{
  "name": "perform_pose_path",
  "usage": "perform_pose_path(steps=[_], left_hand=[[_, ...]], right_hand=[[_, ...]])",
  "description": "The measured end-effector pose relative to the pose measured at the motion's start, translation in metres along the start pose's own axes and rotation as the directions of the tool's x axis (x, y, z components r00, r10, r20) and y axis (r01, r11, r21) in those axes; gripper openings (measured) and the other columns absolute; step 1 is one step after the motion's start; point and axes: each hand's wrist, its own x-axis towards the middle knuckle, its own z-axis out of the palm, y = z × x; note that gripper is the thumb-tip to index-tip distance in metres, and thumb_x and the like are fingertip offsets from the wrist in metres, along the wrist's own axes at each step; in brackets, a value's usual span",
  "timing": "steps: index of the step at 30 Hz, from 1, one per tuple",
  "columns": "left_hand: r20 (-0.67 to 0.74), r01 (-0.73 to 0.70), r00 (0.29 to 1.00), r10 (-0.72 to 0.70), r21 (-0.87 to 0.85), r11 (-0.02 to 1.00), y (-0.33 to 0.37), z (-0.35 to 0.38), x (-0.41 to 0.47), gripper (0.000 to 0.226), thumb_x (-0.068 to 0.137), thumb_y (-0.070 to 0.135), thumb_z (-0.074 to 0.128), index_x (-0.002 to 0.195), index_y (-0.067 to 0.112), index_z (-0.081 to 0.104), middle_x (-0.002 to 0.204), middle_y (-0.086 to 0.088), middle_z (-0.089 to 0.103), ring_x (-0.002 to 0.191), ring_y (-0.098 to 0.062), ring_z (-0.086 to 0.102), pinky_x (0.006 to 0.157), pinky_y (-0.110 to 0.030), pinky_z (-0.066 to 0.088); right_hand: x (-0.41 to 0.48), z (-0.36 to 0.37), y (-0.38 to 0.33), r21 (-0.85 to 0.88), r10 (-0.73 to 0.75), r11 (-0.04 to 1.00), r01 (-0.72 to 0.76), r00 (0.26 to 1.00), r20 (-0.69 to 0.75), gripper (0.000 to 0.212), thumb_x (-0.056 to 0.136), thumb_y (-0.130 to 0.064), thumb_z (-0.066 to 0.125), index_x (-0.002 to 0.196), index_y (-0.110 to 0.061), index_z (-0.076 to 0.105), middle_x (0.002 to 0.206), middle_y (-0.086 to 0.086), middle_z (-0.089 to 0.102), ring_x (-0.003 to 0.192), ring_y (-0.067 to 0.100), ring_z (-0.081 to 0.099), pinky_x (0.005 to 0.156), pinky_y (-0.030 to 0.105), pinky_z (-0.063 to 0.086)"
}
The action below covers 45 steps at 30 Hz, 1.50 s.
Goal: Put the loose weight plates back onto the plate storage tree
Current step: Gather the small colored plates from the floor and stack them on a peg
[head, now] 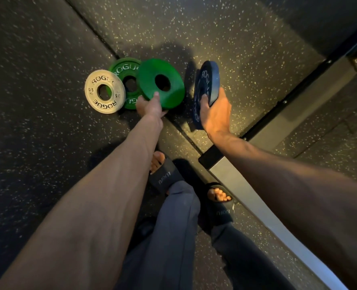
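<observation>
Above the floor [236, 38], left hand [150, 106] pinches the tilted green plate [160, 82], right hand [215, 114] grips the blue plate [206, 80]; firm both holds before rising.

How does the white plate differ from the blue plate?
The white plate lies face up on the floor, untouched; the blue plate is held on edge in the grip of the right hand. The white plate looks smaller than the blue plate. Both are round and read ROGUE.
</observation>
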Motion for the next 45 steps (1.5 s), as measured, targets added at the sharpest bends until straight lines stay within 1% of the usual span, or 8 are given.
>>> perform_pose_path(steps=[6,14,20,24,29,37,42,45], left_hand=[[-0.059,-0.177,0.976,0.211,0.352,0.919,0.005,-0.013,-0.078,0.056,0.1,0.009,0.054,0.151,0.014,0.034,0.151,-0.011,0.044,0.133,-0.03,0.05,0.109,-0.04,0.045],[0.055,-0.228,0.966,0.253,0.641,0.733,-0.021,-0.087,-0.269,0.017,0.099,0.019,0.055,0.115,0.019,0.054,0.104,-0.001,0.058,0.108,-0.023,0.06,0.078,-0.034,0.045],[0.071,-0.283,0.947,0.313,0.646,0.709,-0.036,-0.148,-0.44,0.032,0.097,0.018,0.055,0.126,0.008,0.051,0.123,-0.016,0.061,0.116,-0.033,0.058,0.094,-0.04,0.048],[0.02,-0.298,0.935,0.353,0.582,0.757,-0.062,-0.185,-0.532,0.022,0.097,0.017,0.055,0.116,0.008,0.05,0.113,-0.017,0.066,0.107,-0.035,0.063,0.074,-0.033,0.042],[0.023,-0.381,0.895,0.445,0.557,0.738,-0.104,-0.218,-0.621,0.024,0.097,0.016,0.056,0.118,0.007,0.051,0.107,-0.013,0.062,0.106,-0.033,0.062,0.079,-0.034,0.045],[0.133,-0.45,0.869,0.476,0.612,0.651,-0.227,-0.268,-0.7,0.045,0.094,0.021,0.058,0.137,0.016,0.05,0.118,-0.019,0.06,0.118,-0.034,0.053,0.097,-0.039,0.045],[0.158,-0.509,0.826,0.541,0.623,0.594,-0.305,-0.284,-0.748,0.036,0.098,0.029,0.055,0.132,0.021,0.061,0.111,-0.018,0.063,0.116,-0.035,0.05,0.097,-0.042,0.044],[0.156,-0.513,0.83,0.535,0.587,0.626,-0.344,-0.294,-0.772,0.037,0.099,0.038,0.052,0.134,0.028,0.06,0.113,-0.015,0.06,0.117,-0.033,0.049,0.096,-0.041,0.043]], right_hand=[[-0.036,-0.029,-0.013,-0.118,0.085,0.99,-0.082,0.996,0.023,0.043,0.102,-0.019,0.053,0.14,0.001,0.051,0.102,0.007,0.065,0.088,0.022,0.062,0.08,0.035,0.055],[-0.172,-0.126,-0.067,-0.141,0.219,0.97,-0.198,0.964,0.153,0.034,0.097,-0.023,0.059,0.124,-0.002,0.059,0.117,0.024,0.068,0.109,0.042,0.065,0.094,0.05,0.053],[-0.299,-0.221,-0.12,-0.116,0.167,0.984,-0.138,0.942,0.293,0.033,0.095,-0.032,0.058,0.114,-0.005,0.063,0.107,0.016,0.071,0.1,0.035,0.067,0.085,0.037,0.054],[-0.384,-0.272,-0.128,-0.15,0.106,0.987,-0.056,0.932,0.347,0.039,0.097,-0.034,0.058,0.123,-0.005,0.059,0.116,0.017,0.069,0.105,0.032,0.066,0.085,0.037,0.053],[-0.462,-0.315,-0.123,-0.183,0.117,0.982,-0.047,0.911,0.395,0.047,0.096,-0.042,0.061,0.118,-0.001,0.063,0.113,0.019,0.07,0.106,0.036,0.067,0.09,0.043,0.053],[-0.557,-0.357,-0.058,-0.165,0.174,0.981,-0.107,0.864,0.473,0.061,0.099,-0.05,0.055,0.126,0.005,0.062,0.127,0.024,0.065,0.118,0.039,0.063,0.102,0.047,0.049],[-0.617,-0.388,-0.004,-0.092,0.17,0.985,-0.143,0.834,0.524,0.068,0.098,-0.058,0.049,0.134,-0.001,0.056,0.132,0.023,0.062,0.121,0.04,0.061,0.105,0.051,0.049],[-0.642,-0.405,0.026,-0.062,0.185,0.981,-0.184,0.789,0.586,0.054,0.097,-0.06,0.052,0.114,-0.009,0.06,0.118,0.019,0.066,0.106,0.036,0.067,0.094,0.047,0.057]])
